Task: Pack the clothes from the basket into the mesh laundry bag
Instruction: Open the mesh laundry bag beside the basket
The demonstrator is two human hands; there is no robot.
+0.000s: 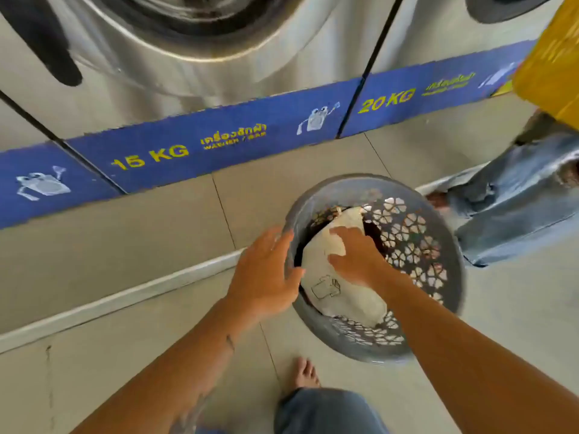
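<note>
A round grey plastic basket (445,214) with flower-shaped cut-outs stands on the tiled floor. Inside lies a white mesh laundry bag (347,296) with a shirt outline printed on it, on top of dark clothes (374,233) that mostly stay hidden. My right hand (357,258) reaches into the basket and grips a fold of the white bag. My left hand (266,274) is spread with straight fingers at the basket's left rim, its thumb touching the rim.
Front-loading washing machines (194,57) with a blue strip marked 15 KG and 20 KG stand behind. Another person's jeans-clad leg (513,198) and a yellow crate (557,67) are at the right. My bare foot (305,372) is just below the basket.
</note>
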